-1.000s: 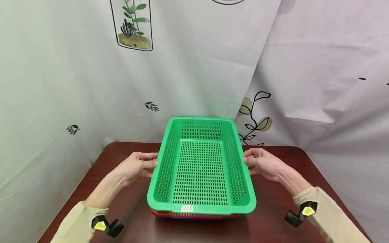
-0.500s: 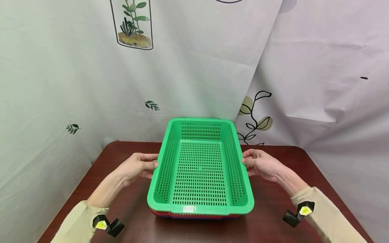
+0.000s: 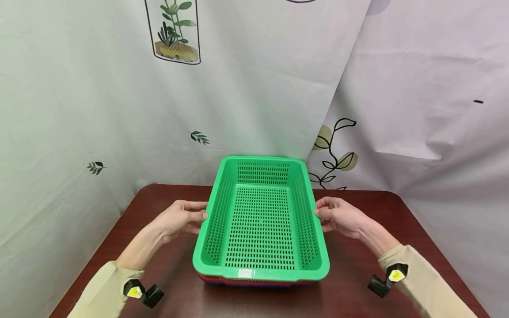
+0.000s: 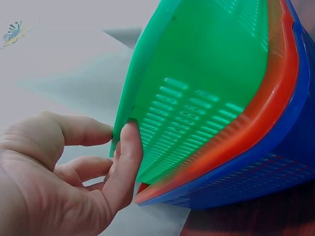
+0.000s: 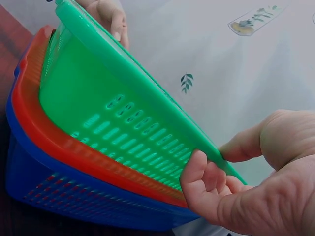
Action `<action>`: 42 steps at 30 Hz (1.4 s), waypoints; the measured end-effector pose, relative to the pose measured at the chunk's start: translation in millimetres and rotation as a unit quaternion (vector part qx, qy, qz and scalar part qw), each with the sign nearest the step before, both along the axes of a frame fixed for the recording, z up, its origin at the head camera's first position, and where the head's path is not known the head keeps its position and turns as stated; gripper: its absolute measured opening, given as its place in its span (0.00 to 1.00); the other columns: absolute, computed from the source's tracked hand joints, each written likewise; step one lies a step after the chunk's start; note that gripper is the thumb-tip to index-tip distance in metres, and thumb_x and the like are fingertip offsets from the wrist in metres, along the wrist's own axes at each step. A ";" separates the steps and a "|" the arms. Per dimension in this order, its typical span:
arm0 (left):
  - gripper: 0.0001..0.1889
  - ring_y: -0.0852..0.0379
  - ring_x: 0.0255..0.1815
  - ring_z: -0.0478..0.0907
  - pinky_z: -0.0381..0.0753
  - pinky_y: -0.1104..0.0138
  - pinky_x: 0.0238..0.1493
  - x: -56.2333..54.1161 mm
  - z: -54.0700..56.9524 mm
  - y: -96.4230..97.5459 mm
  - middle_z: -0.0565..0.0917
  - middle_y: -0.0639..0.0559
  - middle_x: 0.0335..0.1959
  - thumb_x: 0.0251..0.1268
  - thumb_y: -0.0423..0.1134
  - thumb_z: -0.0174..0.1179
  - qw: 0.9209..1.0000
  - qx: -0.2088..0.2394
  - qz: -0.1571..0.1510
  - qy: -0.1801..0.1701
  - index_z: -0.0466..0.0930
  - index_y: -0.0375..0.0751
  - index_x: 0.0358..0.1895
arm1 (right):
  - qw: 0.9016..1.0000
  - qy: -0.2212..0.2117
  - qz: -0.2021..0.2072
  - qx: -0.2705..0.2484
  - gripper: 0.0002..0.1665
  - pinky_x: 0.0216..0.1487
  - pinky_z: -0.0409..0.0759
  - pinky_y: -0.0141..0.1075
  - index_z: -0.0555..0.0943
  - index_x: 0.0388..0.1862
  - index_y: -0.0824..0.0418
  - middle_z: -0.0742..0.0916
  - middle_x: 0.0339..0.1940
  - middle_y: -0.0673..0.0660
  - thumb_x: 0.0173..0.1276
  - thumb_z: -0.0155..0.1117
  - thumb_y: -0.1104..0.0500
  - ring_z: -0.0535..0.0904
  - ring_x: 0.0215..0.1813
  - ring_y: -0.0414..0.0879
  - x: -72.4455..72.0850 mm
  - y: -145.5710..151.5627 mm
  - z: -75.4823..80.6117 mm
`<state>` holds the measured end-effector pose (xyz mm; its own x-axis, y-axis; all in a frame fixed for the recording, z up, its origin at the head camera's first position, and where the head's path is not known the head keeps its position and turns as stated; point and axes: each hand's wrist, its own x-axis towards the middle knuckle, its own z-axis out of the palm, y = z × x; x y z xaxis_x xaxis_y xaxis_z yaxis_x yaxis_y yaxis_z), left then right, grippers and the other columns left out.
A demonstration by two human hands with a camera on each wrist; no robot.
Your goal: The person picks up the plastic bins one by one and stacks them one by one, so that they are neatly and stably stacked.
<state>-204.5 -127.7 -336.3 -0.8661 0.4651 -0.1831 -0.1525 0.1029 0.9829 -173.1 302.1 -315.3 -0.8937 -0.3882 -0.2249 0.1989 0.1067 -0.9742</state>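
Note:
A green perforated plastic basket [image 3: 278,274] sits partly inside a red basket [image 4: 283,88], which is nested in a blue basket [image 5: 24,162]. The green rim stands well above the red one. My left hand [image 3: 175,217] grips the green rim at its left side, thumb on the rim and fingers beneath it against the outer wall. On the opposite side, my right hand [image 3: 343,217] pinches the right rim the same way. In the head view, the green basket hides most of the other two; thin red and blue edges show below its front.
The stack stands on a dark reddish-brown table [image 3: 366,278] with rounded far corners. Behind it hangs a white cloth [image 3: 254,97] printed with plants. A small black device [image 3: 139,291] is strapped to the left wrist, another [image 3: 389,280] to the right.
The green basket's far edge has sunk slightly and its right side has shifted a little left. My right hand has moved left with it, while the left hand stays nearly in place.

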 end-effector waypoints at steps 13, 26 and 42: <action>0.28 0.53 0.44 0.85 0.86 0.55 0.44 -1.3 -7.4 0.7 0.82 0.37 0.55 0.71 0.29 0.58 1.000 -0.010 0.008 -0.001 0.63 0.18 0.69 | 1.000 -0.009 -0.007 0.001 0.14 0.41 0.86 0.42 0.64 0.53 0.75 0.83 0.37 0.61 0.75 0.54 0.68 0.84 0.37 0.48 -2.3 -1.0 -9.0; 0.28 0.52 0.43 0.86 0.87 0.55 0.42 1.2 -11.5 2.4 0.76 0.28 0.61 0.71 0.28 0.57 1.000 -0.025 0.014 0.008 0.62 0.15 0.68 | 1.000 -0.011 -0.012 0.010 0.13 0.40 0.86 0.42 0.65 0.51 0.75 0.84 0.37 0.60 0.75 0.55 0.68 0.84 0.37 0.48 -5.6 -1.1 -18.5; 0.27 0.53 0.45 0.84 0.87 0.55 0.43 1.5 -17.8 2.2 0.70 0.25 0.65 0.71 0.27 0.57 0.999 -0.042 0.020 0.013 0.63 0.14 0.67 | 1.000 -0.016 -0.020 0.019 0.14 0.40 0.86 0.41 0.66 0.51 0.75 0.83 0.36 0.60 0.74 0.55 0.68 0.84 0.36 0.47 -5.2 -3.5 -22.0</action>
